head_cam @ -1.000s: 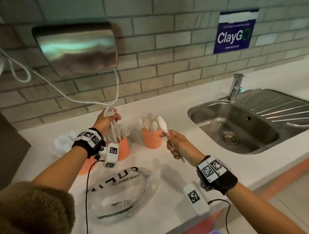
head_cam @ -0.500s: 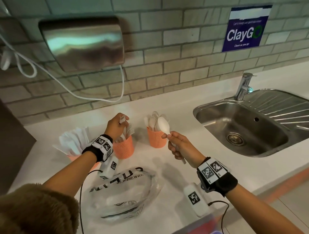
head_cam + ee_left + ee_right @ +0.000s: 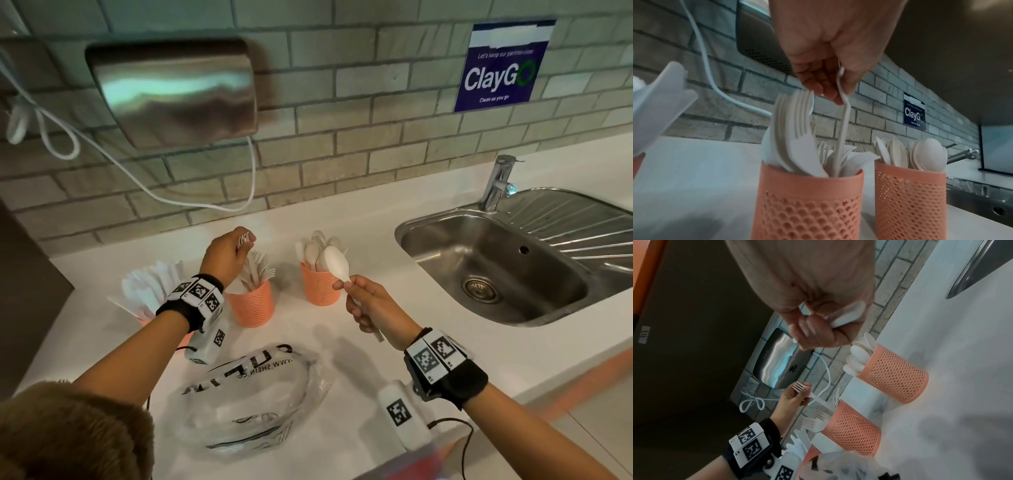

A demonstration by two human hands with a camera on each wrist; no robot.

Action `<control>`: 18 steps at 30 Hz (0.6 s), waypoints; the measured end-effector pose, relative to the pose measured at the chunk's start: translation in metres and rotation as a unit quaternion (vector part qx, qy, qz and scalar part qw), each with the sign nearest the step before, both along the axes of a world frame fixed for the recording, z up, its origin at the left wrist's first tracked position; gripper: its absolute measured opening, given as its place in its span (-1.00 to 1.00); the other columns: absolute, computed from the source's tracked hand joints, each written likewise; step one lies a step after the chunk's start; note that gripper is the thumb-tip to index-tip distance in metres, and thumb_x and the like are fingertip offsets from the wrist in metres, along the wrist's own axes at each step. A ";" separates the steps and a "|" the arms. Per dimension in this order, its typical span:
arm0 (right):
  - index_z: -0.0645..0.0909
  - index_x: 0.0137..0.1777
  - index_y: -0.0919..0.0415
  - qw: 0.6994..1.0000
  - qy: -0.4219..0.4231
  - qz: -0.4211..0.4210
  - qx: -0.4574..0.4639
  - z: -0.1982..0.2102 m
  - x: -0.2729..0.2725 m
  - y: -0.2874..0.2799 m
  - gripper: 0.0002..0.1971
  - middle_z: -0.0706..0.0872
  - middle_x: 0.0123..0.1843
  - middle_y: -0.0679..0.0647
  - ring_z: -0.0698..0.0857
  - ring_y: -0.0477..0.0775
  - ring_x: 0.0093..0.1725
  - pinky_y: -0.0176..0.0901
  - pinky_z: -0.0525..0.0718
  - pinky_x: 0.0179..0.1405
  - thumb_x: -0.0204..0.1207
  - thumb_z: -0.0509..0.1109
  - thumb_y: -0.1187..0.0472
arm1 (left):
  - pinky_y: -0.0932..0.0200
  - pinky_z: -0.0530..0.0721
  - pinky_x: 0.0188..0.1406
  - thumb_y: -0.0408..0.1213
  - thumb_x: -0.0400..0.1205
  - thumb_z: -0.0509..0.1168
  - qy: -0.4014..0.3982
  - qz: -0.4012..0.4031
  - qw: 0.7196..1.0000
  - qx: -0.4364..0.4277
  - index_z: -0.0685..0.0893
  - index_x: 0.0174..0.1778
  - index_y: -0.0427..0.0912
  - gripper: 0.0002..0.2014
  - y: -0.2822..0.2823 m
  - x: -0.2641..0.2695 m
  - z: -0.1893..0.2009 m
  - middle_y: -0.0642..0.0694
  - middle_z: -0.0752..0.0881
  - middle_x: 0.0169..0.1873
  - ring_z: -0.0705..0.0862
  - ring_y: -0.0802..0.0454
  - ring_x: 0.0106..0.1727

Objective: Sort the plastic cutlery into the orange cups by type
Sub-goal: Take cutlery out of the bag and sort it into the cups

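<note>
- The third orange cup (image 3: pixel 164 334) sits mostly hidden behind the left wrist in the head view; only white knives (image 3: pixel 150 287) fanning out of its top show clearly
- The left hand (image 3: pixel 224 255) pinches a white plastic fork (image 3: pixel 842 123) near its tine end, handle pointing down into the middle cup (image 3: pixel 251 303); from the left wrist view the handle tip seems just inside the rim, though I cannot tell if it touches the bottom
- The middle cup is perforated orange plastic, a straight cylinder with a mesh of small holes, and holds a crowd of white forks, tines up
- The right hand (image 3: pixel 368 305) has its fingers curled round the handle of a white spoon (image 3: pixel 337 263), bowl up, held in the air just in front of the right cup (image 3: pixel 320 284)
- The right cup, same mesh make, is packed with white spoons, bowls up
- A crumpled clear plastic bag (image 3: pixel 253 397) with black lettering lies on the white counter (image 3: pixel 342 428) nearest the person; its contents are hard to make out through the folds
- A steel sink (image 3: pixel 493 274) is sunk into the counter at the right, cut off by the frame edge, with a tap (image 3: pixel 496 181) behind it
- On the brick wall hang a brushed-metal box (image 3: pixel 174 92) with a white cord (image 3: pixel 137 178), and a blue sign (image 3: pixel 500 68)
</note>
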State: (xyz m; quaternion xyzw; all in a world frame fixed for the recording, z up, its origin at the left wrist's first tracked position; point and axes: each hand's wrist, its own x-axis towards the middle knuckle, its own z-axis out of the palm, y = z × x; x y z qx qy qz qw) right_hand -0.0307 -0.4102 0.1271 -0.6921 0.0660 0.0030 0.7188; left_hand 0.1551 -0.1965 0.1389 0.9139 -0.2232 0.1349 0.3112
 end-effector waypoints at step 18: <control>0.58 -0.02 0.10 1.000 -0.010 -0.015 0.004 -0.002 0.007 0.005 -0.72 0.38 -0.62 -0.10 0.20 -0.18 -0.68 -0.41 0.11 -0.69 0.70 0.04 0.12 | -0.16 0.20 0.48 0.13 0.63 -0.14 -0.035 -0.004 0.931 0.362 0.28 0.55 -0.22 -0.34 0.000 -0.006 -0.035 -0.28 0.31 0.52 0.25 -0.21 0.55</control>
